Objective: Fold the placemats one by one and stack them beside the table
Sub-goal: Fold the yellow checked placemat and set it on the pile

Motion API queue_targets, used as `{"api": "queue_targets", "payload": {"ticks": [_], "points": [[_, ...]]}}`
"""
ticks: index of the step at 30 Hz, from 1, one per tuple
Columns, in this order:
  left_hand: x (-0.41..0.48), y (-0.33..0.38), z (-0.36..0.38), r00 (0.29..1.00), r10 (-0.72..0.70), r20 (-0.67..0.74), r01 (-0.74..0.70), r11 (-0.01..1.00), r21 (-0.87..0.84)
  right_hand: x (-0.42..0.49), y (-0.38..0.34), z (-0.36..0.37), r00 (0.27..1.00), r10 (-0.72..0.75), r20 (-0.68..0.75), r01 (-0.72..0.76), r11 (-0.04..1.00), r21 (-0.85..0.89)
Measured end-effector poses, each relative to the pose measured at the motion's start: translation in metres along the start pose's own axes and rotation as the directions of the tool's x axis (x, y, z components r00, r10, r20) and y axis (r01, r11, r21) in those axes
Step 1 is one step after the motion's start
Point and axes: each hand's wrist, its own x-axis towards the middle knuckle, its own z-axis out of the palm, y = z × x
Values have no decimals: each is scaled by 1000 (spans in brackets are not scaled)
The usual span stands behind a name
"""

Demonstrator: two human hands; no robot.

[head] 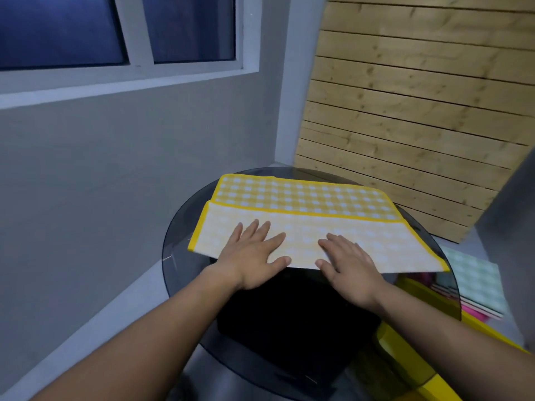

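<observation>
Palms flat, I press left hand [254, 256] and right hand [350, 264], fingers straight, on the yellow checked placemat [318, 215] to set its crease.

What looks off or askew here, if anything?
On the yellow placemat, the folded-over flap stops short of the far edge, leaving a checked strip showing; edges do not meet. The left hand and right hand lie flat on it. Nothing spilled or damaged.
</observation>
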Motion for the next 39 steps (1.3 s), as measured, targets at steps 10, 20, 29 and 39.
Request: {"api": "queue_targets", "payload": {"ticks": [10,20,29,39], "points": [[-39,-60,-8,971,-234,-43,236,970,51,1,0,0,1000,2,9,-1,1000,-17],[-59,-83,-12,920,-391,11,390,916,-91,2,2,0,1000,0,15,0,1000,-1],[-6,-4,-24,939,-152,-309,162,987,7,4,2,1,1000,6,9,-6,1000,5],[34,36,9,999,-35,42,32,997,65,4,5,1,1000,-3,10,2,999,50]]}}
